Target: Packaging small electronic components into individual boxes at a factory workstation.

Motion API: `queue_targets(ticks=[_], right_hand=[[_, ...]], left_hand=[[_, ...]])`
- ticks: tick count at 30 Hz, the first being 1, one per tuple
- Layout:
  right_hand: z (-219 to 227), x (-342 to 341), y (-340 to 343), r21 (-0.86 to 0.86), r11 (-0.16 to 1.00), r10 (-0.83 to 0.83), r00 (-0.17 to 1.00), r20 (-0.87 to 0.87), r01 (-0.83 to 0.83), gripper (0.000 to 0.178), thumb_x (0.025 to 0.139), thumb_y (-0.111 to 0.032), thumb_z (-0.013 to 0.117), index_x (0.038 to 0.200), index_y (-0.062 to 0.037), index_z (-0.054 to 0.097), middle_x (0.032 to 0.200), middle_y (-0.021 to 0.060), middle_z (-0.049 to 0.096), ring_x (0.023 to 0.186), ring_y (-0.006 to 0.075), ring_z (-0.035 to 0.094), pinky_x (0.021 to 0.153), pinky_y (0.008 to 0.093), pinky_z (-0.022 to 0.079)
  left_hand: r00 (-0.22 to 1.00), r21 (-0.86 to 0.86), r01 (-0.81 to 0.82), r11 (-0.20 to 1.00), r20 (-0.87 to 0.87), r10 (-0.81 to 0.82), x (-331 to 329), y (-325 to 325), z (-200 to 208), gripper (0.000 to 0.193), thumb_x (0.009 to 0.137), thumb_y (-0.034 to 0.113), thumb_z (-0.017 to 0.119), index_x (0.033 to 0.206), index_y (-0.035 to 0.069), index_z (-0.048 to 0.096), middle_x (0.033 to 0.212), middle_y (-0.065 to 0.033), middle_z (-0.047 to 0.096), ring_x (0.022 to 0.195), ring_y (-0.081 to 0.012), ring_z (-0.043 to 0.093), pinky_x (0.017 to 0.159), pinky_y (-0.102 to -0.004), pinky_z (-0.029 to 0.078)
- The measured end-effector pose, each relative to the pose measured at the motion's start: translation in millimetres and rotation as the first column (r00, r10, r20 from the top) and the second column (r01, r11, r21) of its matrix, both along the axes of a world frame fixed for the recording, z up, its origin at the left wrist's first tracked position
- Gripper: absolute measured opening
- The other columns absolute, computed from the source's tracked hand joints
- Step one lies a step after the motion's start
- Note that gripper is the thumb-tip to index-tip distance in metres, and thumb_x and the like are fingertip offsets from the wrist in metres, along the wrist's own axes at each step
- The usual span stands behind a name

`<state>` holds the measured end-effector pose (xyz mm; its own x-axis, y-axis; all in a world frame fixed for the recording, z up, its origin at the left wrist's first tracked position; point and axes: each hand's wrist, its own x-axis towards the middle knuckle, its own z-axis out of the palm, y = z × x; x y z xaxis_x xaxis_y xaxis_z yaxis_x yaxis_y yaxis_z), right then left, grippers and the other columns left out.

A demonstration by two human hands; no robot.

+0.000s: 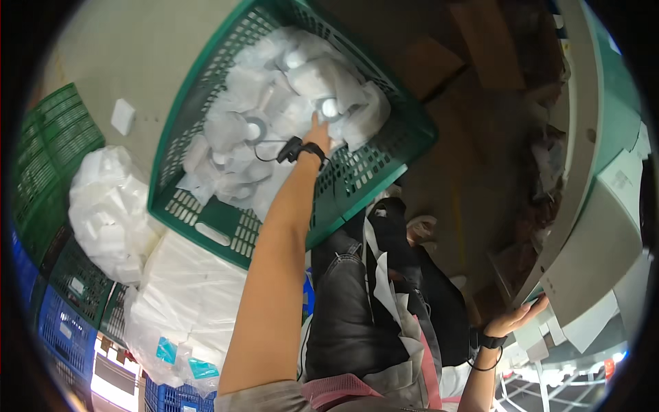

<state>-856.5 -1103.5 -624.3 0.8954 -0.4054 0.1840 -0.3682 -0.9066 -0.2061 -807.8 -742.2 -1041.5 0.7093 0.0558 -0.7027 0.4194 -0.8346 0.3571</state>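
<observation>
Packets [322,79] in green crate [206,226] lie under left hand [317,136].

The left arm stretches straight out toward twelve o'clock, bare forearm fully extended, a dark band at the wrist — the left hand [318,134] reaches fingers-first, palm down. The right hand [516,318] sits low at four o'clock — open, fingers spread, wrist banded.

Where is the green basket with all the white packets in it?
In the head view, the green basket sits top centre, tilted. The left hand reaches into its white packets, and a white plastic bag lies to its left.
</observation>
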Motion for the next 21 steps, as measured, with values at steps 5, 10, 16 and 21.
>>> queue_targets(ticks=[5,10,16,21], right_hand=[[1,-1,0,-0.003,1.0,0.02,1.0,0.015,-0.02,0.064,0.095,-0.045,0.032,0.134,0.0051,0.031,0.134,0.0221,0.037,0.126,0.0334,0.034,0.107,0.0414,0.022],[16,-10,-14,0.108,0.994,0.045,0.985,-0.168,-0.027,0.054,0.095,-0.026,0.042,0.136,0.0048,0.027,0.136,0.0219,0.033,0.128,0.0327,0.03,0.107,0.0392,0.02],[119,-1,65,0.401,0.873,0.376,0.908,-0.186,-0.279,0.045,0.078,0.002,0.056,0.123,0.0016,0.048,0.12,0.0187,0.052,0.111,0.0335,0.049,0.097,0.0389,0.036],[196,41,122,0.572,0.367,0.877,0.479,0.051,-0.733,0.084,0.058,-0.011,0.078,0.132,-0.0095,0.039,0.135,0.0174,0.04,0.125,0.0402,0.036,0.104,0.0563,0.027]], left_hand=[[0.744,-0.275,-0.281,0.92,0.542,0.39,-20,28,9,0.014,0.082,0.012,0.056,0.085,-0.001,0.056,0.084,-0.022,0.055,0.08,-0.041,0.055,0.071,-0.0418,0.046],[0.756,-0.529,-0.453,0.718,0.199,0.624,-38,79,183,0.027,0.094,0.019,0.044,0.077,-0.001,0.048,0.064,-0.0119,0.043,0.061,-0.0172,0.036,0.057,-0.0345,0.036],[0.984,-0.819,0.027,0.573,0.123,0.129,-5,54,478,0.031,0.085,0.014,0.058,0.061,0.003,0.041,0.053,-0.0064,0.039,0.047,-0.0161,0.039,0.047,-0.032,0.032],[0.916,-0.929,0.354,0.104,0.322,-0.241,12,1,613,0.019,0.07,0.001,0.058,0.065,0.002,0.041,0.06,-0.0091,0.039,0.053,-0.0274,0.044,0.048,-0.0349,0.036]])
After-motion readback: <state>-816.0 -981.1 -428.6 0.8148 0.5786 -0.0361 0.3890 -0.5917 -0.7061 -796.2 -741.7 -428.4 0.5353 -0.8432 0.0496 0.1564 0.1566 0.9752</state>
